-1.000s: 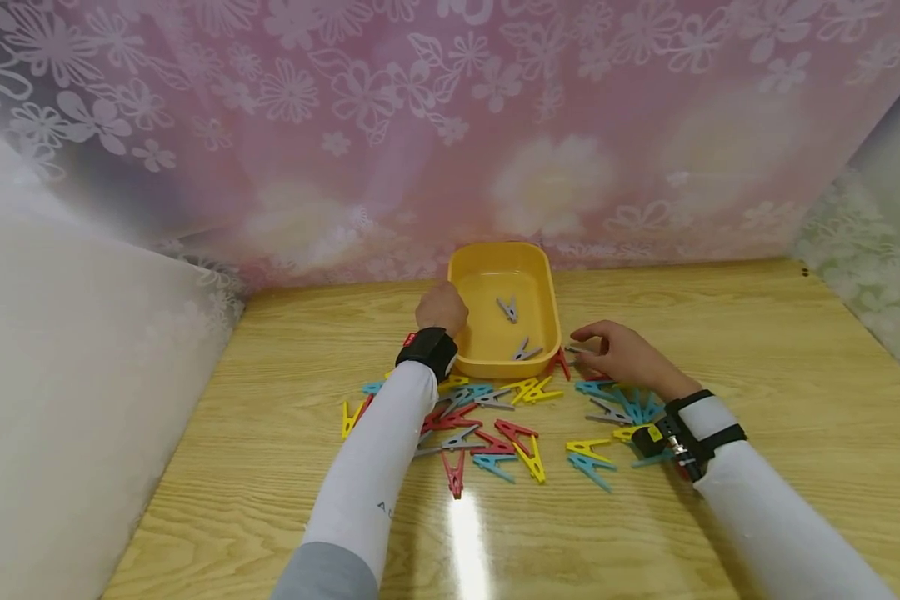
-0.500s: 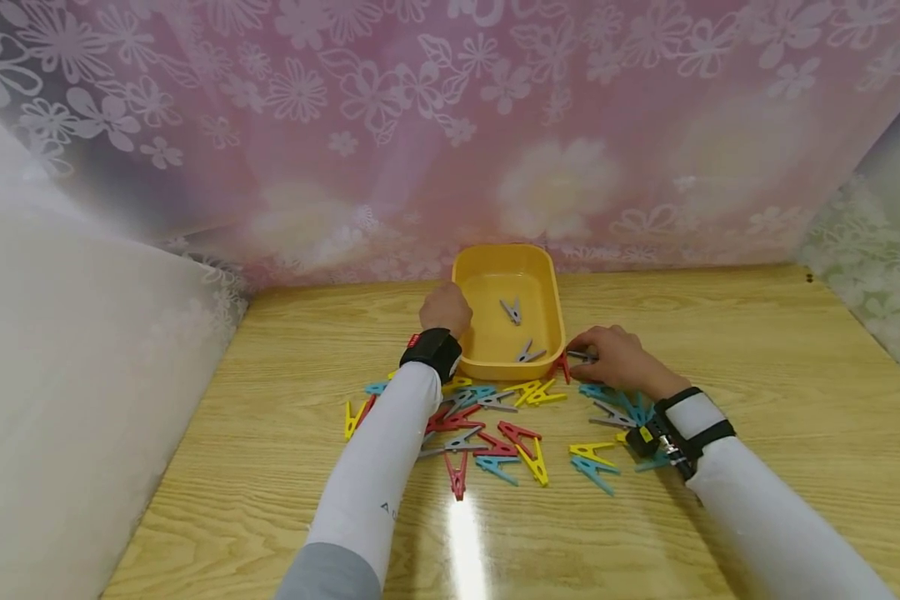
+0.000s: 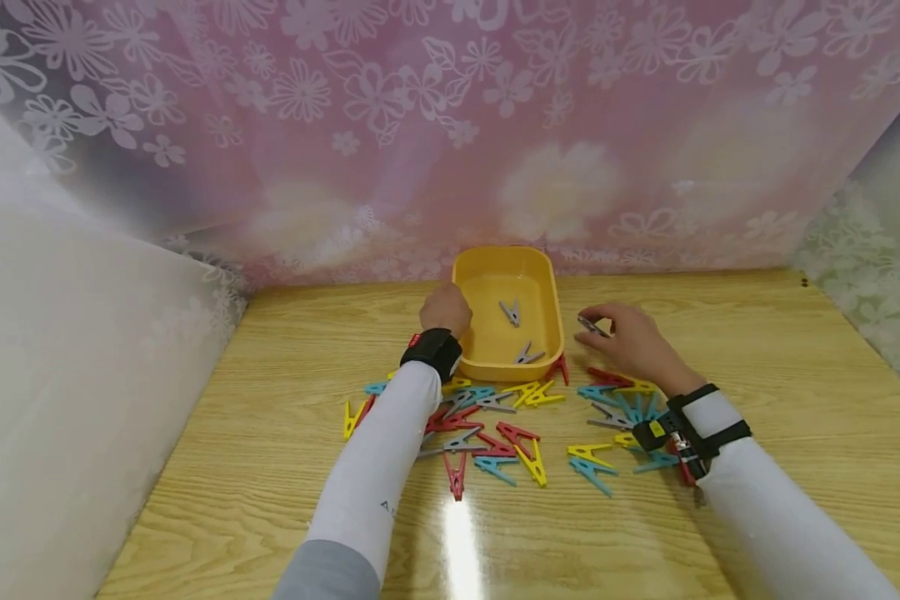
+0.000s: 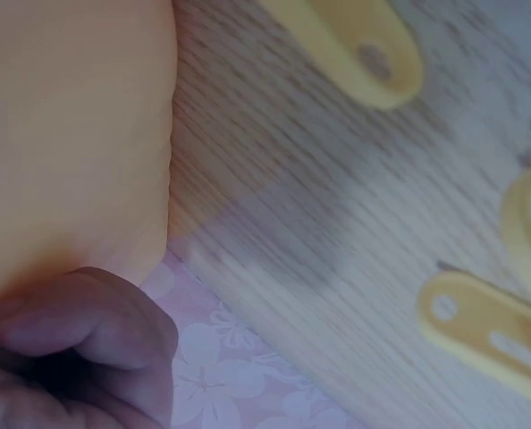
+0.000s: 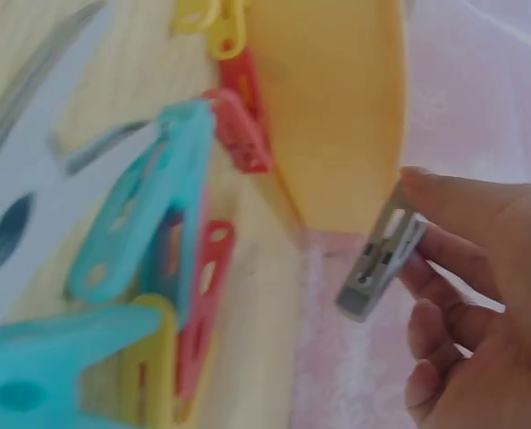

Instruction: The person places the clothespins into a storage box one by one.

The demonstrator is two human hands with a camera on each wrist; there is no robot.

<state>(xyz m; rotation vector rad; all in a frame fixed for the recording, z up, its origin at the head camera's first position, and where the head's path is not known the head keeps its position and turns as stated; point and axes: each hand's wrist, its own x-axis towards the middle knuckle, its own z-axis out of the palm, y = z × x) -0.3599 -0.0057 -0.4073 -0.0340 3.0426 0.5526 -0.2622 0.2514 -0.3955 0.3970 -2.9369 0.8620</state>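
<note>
My left hand (image 3: 446, 310) grips the left rim of a yellow plastic basin (image 3: 480, 367); in the left wrist view its curled fingers (image 4: 87, 322) meet the basin's wall (image 4: 78, 134). To the right of the basin, my right hand (image 3: 633, 337) pinches a grey clothespin (image 5: 382, 259) between thumb and fingers, raised off the table. Inside the basin lie two grey clothespins, one near the middle (image 3: 511, 313) and another grey clothespin (image 3: 527, 354) by the near wall. A red clothespin (image 3: 560, 368) rests against the basin's near right corner.
Many clothespins in red, yellow, blue and grey are scattered before the basin, with a blue clothespin (image 3: 591, 475) and a grey clothespin (image 3: 611, 415) in the right cluster. The wooden table (image 3: 270, 467) meets a pink floral curtain (image 3: 390, 192) behind the basin.
My right hand has picked up the grey clothespin beside the basin and lifted it slightly up and away. My left hand stays on the rim.
</note>
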